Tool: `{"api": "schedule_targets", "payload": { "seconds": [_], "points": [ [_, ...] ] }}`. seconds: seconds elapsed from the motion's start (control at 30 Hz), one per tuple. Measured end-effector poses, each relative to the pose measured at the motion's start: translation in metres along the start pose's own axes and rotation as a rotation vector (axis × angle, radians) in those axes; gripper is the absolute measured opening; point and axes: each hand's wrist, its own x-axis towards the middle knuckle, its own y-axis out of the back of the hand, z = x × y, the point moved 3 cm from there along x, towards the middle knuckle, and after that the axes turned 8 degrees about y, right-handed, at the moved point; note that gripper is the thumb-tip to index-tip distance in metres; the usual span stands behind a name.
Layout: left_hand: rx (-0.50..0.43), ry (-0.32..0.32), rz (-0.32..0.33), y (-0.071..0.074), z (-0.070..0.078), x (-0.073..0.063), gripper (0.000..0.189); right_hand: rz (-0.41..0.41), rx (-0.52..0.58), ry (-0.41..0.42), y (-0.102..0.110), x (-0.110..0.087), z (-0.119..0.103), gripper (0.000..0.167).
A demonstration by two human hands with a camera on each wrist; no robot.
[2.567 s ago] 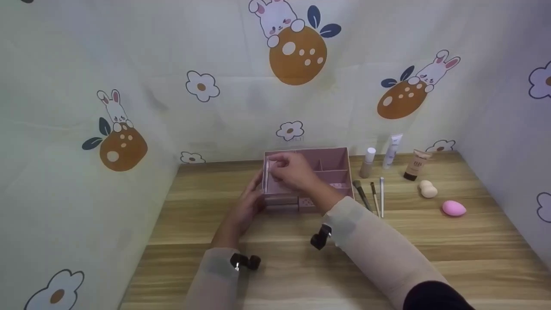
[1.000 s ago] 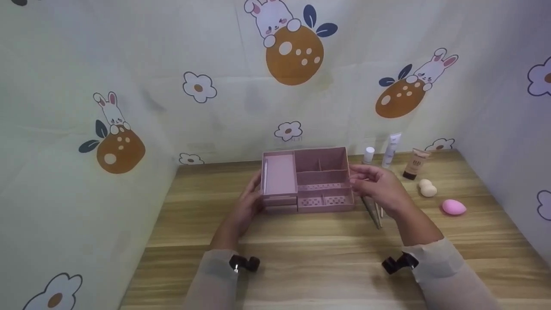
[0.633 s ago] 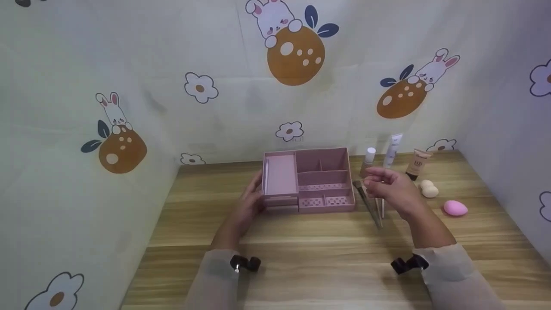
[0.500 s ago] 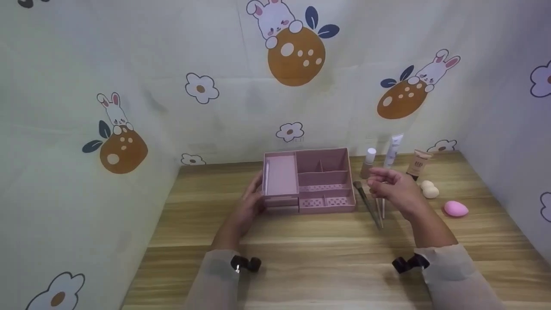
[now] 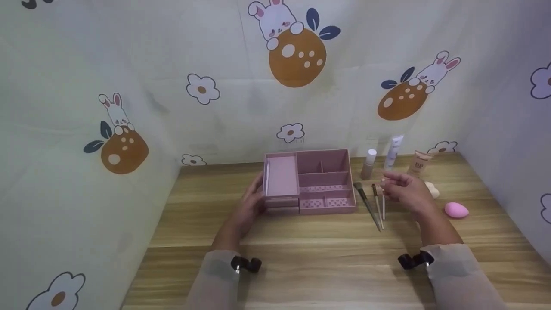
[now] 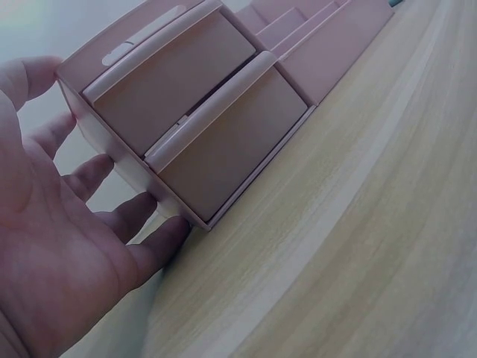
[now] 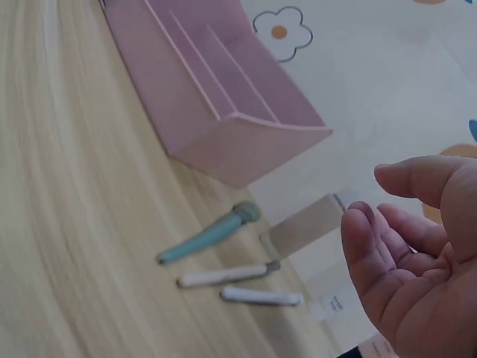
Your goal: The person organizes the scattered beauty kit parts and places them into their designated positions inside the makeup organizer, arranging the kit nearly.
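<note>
A pink makeup organizer (image 5: pixel 280 174) with drawers and open compartments stands towards the back of the table. My left hand (image 5: pixel 246 209) touches its left side; in the left wrist view the extended fingers (image 6: pixel 133 216) rest along that wall beside two closed drawers (image 6: pixel 231 138). Over the makeup brushes, my right hand (image 5: pixel 407 193) hovers with loosely bent fingers, thumb and fingertips apart in the right wrist view. Below it lie a dark-bristled brush (image 5: pixel 368 206), a slim brush (image 5: pixel 378 206) and a white-handled one (image 5: pixel 384 209), whose top end the fingertips overlap in the head view.
Behind the right hand stand a white-capped bottle (image 5: pixel 367 167), a white tube (image 5: pixel 393 153) and a beige BB tube (image 5: pixel 420 162). A beige sponge (image 5: pixel 434 190), partly hidden, and a pink egg-shaped sponge (image 5: pixel 456 210) lie to the right. Patterned cloth (image 5: pixel 232 120) walls the table.
The right hand has left the organizer's top left tray, passed its right side, and moved right over the brushes. My left hand has stayed at the organizer's left side.
</note>
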Motion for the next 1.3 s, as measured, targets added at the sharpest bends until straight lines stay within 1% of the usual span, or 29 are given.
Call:
{"api": "schedule_targets", "payload": {
  "seconds": [0.07,0.13,0.23,0.37,0.43,0.53,0.63,0.83,0.97,1.07,1.17,1.3],
  "points": [
    [-0.001,0.0,0.0,0.0,0.0,0.0,0.066,0.005,0.008,-0.033,0.002,0.002,0.006,0.061],
    [-0.003,0.002,0.001,0.0,0.0,0.001,0.065,0.012,0.051,-0.063,0.004,0.003,0.012,0.06],
    [0.001,0.002,-0.001,0.0,0.0,0.0,0.065,0.03,0.086,-0.1,0.006,0.004,0.02,0.061],
    [-0.023,-0.011,-0.012,-0.002,0.0,0.0,0.067,0.053,0.059,-0.129,0.009,0.006,0.034,0.067],
    [-0.035,-0.015,-0.016,-0.002,0.001,0.001,0.067,0.058,0.061,-0.139,0.01,0.006,0.041,0.067],
    [-0.04,-0.014,-0.018,-0.002,0.001,0.001,0.067,0.06,0.054,-0.129,0.009,0.007,0.047,0.064],
    [-0.037,-0.007,-0.015,-0.002,0.0,0.001,0.068,0.054,0.004,-0.107,0.007,0.009,0.049,0.061],
    [-0.041,0.014,0.014,-0.001,0.001,0.002,0.064,0.034,-0.211,-0.095,0.004,0.011,0.047,0.064],
    [-0.04,0.013,0.012,-0.001,0.002,0.002,0.063,-0.001,-0.334,-0.098,0.004,0.011,0.045,0.068],
    [-0.036,0.013,0.008,-0.001,0.002,0.001,0.061,-0.025,-0.403,-0.095,0.004,0.011,0.043,0.07],
    [-0.03,0.009,0.009,-0.001,0.001,0.0,0.062,-0.034,-0.446,-0.093,0.005,0.012,0.042,0.068],
    [-0.022,-0.004,0.0,-0.001,0.001,-0.001,0.065,-0.024,-0.461,-0.1,0.006,0.012,0.038,0.062]
  ]
}}
